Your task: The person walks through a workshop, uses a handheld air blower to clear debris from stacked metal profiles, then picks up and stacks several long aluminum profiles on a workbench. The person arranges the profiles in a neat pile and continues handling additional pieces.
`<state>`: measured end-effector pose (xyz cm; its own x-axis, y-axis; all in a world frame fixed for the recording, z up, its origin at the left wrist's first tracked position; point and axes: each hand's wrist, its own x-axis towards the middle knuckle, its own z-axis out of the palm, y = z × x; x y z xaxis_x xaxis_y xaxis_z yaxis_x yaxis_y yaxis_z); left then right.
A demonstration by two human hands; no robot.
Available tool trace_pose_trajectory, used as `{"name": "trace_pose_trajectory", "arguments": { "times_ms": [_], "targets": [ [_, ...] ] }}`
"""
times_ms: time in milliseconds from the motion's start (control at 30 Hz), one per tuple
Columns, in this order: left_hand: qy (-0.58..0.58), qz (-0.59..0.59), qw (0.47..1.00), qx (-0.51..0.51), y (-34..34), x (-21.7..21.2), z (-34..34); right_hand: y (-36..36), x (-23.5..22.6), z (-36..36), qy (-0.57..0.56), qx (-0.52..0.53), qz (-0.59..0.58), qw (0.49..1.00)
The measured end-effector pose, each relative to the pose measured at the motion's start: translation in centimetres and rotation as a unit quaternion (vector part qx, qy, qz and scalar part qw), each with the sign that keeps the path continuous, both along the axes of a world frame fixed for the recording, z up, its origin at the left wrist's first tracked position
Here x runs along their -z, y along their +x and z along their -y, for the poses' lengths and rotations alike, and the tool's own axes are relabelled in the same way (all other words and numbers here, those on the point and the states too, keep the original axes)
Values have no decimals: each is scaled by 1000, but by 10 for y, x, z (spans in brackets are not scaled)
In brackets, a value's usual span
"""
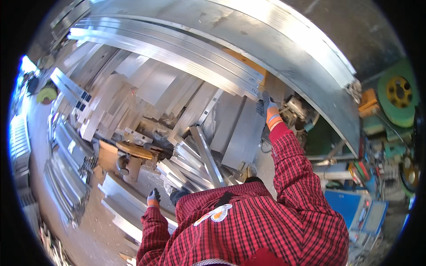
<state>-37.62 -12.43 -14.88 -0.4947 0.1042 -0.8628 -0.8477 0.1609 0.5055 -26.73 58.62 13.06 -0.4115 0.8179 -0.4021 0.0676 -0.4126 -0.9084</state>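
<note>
My right hand (266, 105), in a grey glove with an orange cuff, is stretched forward at the right end of a stack of long silver metal profiles (177, 53). Its fingers are spread and sit at or against the profile ends; whether they touch is hard to make out. Down at my left side hangs my left hand (153, 197), gloved the same way, with loosely parted fingers and nothing in it. Below it lie pale metal profiles (122, 206). Both forearms wear red-and-black checked sleeves.
A long grey metal bench (284, 57) runs past the stack's far side. Shorter profiles (206, 155) lie heaped before me, beside an orange-brown machine part (135, 150). Bundled profiles (66, 177) stand at left. A green wheel with a yellow hub (399, 92) and a blue panel (344, 206) are at right.
</note>
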Motion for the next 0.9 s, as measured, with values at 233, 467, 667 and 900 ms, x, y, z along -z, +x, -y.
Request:
{"name": "trace_pose_trajectory", "arguments": {
  "times_ms": [233, 467, 667, 900],
  "targets": [
    [71, -96, 991, 56, 51, -118, -225, 2, -16, 31, 11, -140, -102, 985],
    [236, -229, 935, 134, -83, -260, -386, 15, -31, 98, 19, -95, -186, 978],
    [295, -137, 945, 32, -119, -310, -443, 29, -25, 127, 17, -160, -110, 981],
    [367, -79, 926, 35, -136, -295, -465, 32, -30, 129, 0, -142, -142, 980]
  ]
}}
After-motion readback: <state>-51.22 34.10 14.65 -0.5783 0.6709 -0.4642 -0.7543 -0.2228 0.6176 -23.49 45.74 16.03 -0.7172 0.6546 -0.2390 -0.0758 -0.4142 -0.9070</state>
